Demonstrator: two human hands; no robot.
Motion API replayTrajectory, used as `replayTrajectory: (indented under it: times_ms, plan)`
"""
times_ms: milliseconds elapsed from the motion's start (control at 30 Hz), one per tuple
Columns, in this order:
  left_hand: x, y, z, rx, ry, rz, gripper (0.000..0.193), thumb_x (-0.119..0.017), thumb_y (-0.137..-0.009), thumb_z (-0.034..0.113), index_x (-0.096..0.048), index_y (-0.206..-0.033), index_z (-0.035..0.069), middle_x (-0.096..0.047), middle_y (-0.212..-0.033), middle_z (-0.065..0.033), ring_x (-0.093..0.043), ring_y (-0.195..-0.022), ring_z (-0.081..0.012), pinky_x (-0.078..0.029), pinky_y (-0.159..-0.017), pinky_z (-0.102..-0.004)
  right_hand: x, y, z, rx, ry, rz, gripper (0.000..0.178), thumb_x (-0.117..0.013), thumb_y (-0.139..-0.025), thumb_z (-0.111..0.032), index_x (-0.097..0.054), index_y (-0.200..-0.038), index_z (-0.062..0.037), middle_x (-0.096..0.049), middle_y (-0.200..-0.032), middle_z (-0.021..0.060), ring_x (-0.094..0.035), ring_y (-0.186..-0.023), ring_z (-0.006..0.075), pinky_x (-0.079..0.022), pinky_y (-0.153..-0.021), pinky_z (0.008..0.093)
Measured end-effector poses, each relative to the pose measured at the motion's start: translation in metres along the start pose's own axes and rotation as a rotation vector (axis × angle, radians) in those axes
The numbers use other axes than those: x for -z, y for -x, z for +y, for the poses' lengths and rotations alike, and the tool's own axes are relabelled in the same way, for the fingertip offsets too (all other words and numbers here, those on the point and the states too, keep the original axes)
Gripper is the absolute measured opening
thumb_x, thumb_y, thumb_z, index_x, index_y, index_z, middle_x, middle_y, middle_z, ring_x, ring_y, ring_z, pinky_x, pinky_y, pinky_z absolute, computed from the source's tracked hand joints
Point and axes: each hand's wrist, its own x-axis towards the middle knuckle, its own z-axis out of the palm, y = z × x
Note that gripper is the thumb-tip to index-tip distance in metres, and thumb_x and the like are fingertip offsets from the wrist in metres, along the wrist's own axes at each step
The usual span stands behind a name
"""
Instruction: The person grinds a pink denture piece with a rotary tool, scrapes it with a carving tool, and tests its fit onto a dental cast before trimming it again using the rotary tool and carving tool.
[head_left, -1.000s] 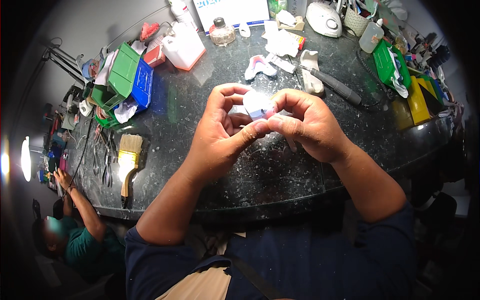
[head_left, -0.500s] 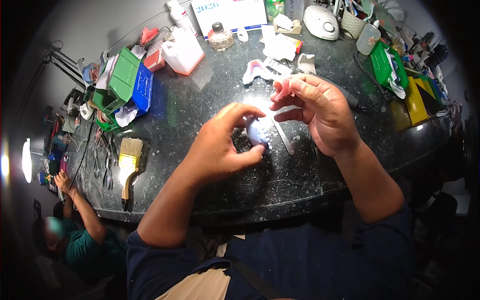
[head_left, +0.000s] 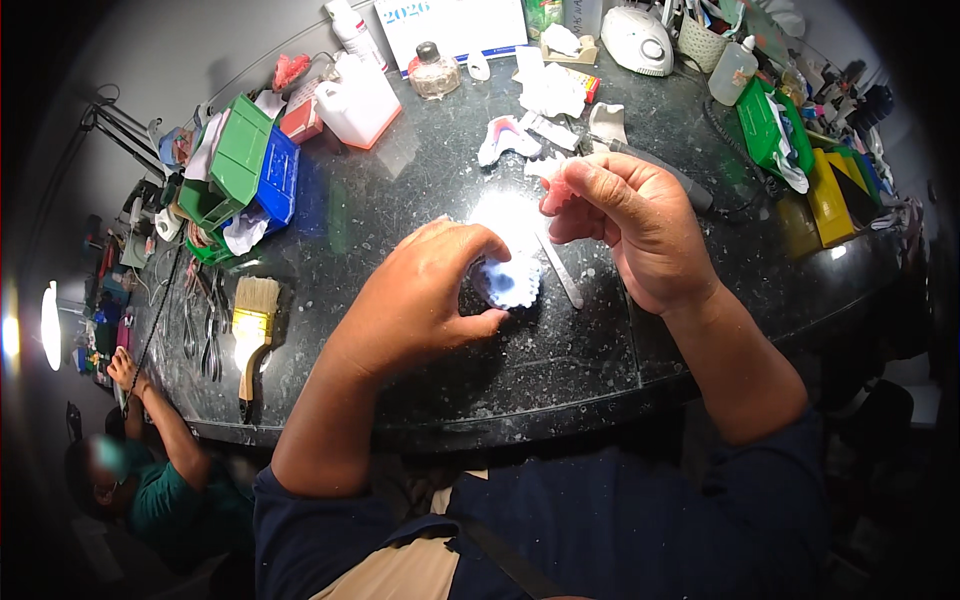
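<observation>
My left hand (head_left: 430, 290) curves around a pale bluish-white dental cast (head_left: 512, 284), low over the dark worktop. Its index fingertip touches the cast's far edge, and the thumb lies along the near side; the other fingers are hidden. A scalloped, tooth-like rim shows on the cast. Higher and to the right, my right hand (head_left: 628, 215) pinches a pink denture base (head_left: 560, 194) between thumb and fingers, which cover part of it. On the worktop between the hands lies a slim pale metal tool (head_left: 562, 272).
Behind the hands are a white-and-pink cast (head_left: 508, 138), white scraps (head_left: 552, 92) and a grey handpiece (head_left: 690, 188). To the left lie a flat brush (head_left: 255, 320) and pliers (head_left: 210, 330), near green and blue bins (head_left: 280, 180). A co-worker's hand (head_left: 125, 370) is at far left.
The dental cast has turned from on edge to showing more of its face, and my left hand has shifted slightly left. My right hand has tilted the pink denture base a little.
</observation>
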Motion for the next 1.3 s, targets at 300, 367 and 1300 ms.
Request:
replayTrajectory:
  times_ms: [300,367,1300]
  plan:
    - [-0.019,-0.006,0.003,-0.097,0.574,0.485,0.051,-0.083,-0.098,0.004,-0.064,-0.146,0.002,-0.071,-0.137,-0.0125,-0.069,-0.126,-0.0216,-0.054,-0.113,-0.0390,-0.012,0.004,0.010,-0.064,0.117,-0.106,0.025,-0.079,-0.107,-0.025,-0.080,-0.107,0.0005,-0.079,-0.095,0.0054,-0.071,-0.084,0.0089,-0.059,-0.077,0.0257]
    - [-0.019,-0.008,0.004,-0.130,0.518,0.540,0.046,-0.085,-0.095,0.006,-0.071,-0.139,0.004,-0.074,-0.125,-0.0133,-0.075,-0.109,-0.0197,-0.060,-0.098,-0.0332,-0.014,0.005,0.013,-0.083,0.174,-0.133,0.025,-0.079,-0.107,-0.024,-0.080,-0.108,0.0011,-0.079,-0.094,0.0051,-0.071,-0.083,0.0087,-0.058,-0.075,0.0256]
    - [-0.030,-0.008,0.005,0.107,1.162,0.407,0.040,-0.071,-0.109,0.008,-0.063,-0.148,-0.002,-0.075,-0.131,-0.0154,-0.073,-0.121,-0.0208,-0.059,-0.109,-0.0381,-0.020,0.006,0.012,0.743,0.934,-0.038,0.016,-0.089,-0.091,-0.011,-0.078,-0.098,-0.0021,-0.079,-0.090,0.0102,-0.076,-0.077,0.0198,-0.059,-0.073,0.0344]
